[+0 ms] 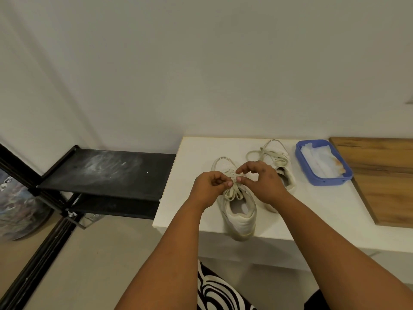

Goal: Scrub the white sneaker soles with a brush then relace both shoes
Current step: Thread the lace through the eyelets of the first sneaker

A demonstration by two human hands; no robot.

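Two white sneakers stand on the white table (312, 209). The near sneaker (240, 217) points away from me, its heel over the front edge. Its cream lace (233, 193) forms loops over the tongue. My left hand (209, 190) pinches the lace at the left of the knot. My right hand (260, 182) pinches it from the right, fingers arched above. The second sneaker (283, 166) lies behind my right hand, partly hidden, with its lace (271, 156) tied in loose loops. No brush is visible.
A blue plastic tray (321, 181) holding a stained white cloth sits right of the shoes. A wooden board (384, 175) covers the table's right end. A dusty black metal rack (105, 171) stands left of the table.
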